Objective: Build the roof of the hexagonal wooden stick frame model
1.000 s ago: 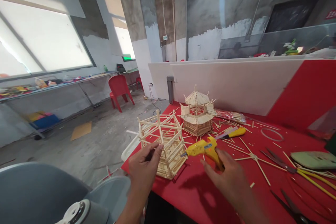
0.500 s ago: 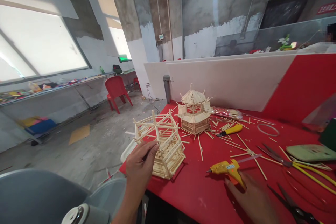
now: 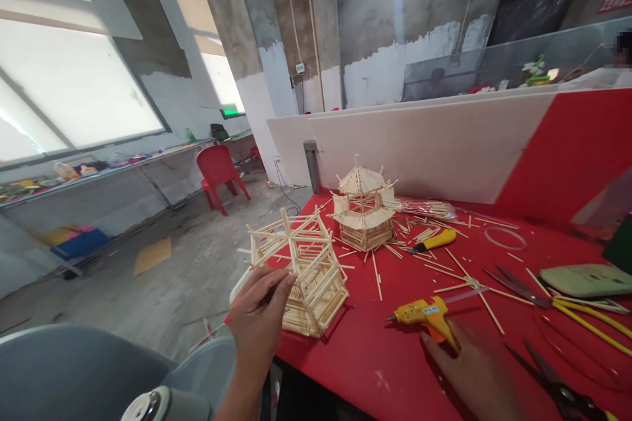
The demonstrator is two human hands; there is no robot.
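Note:
In the head view, my left hand (image 3: 259, 306) is closed in a pinch at the near upper edge of an unroofed stick model (image 3: 320, 289), a many-sided frame of thin wooden sticks. Between thumb and forefinger there seems to be a thin wooden stick, mostly covered by the fingers. My right hand (image 3: 474, 368) is wrapped about the handle of a yellow hot glue gun (image 3: 419, 313), whose nozzle points left towards the model. A clear glue stick (image 3: 467, 295) pokes out of the gun's back. Part of the right hand is blurred.
Behind stands a roofed stick pavilion (image 3: 364, 210). Loose sticks, a yellow utility knife (image 3: 434, 241), yellow-handled pliers or shears (image 3: 553, 302), black scissors (image 3: 557, 388) and a green case (image 3: 587, 279) lie on the red table (image 3: 365, 355). A lidded cup (image 3: 168, 404) is low left.
The view has shifted slightly. My left hand has moved a little left, still pinching at the model's edge. My right hand stays on the glue gun, which has barely moved.

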